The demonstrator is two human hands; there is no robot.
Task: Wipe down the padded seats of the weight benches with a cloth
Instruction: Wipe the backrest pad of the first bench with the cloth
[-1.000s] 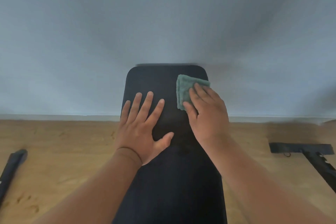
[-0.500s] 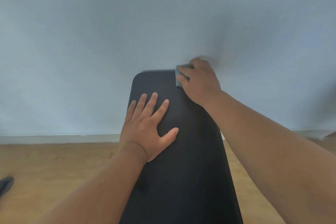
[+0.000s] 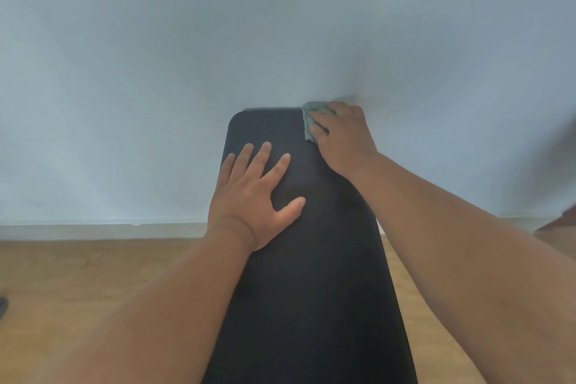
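A: Where is the cloth?
B: It is green. It sits at the far right corner of the black pad, right by the wall.
A: Who has it?
B: The right hand lies on top of it. The fingers bend down over the cloth and press it on the pad. Most of the cloth hides under the hand.
A: And the left hand?
B: It lies flat on the pad, nearer the person. Its fingers are straight and spread apart. The thumb sticks out to the side. It holds nothing.
A: What is under the pad?
B: A wood floor shows on both sides.
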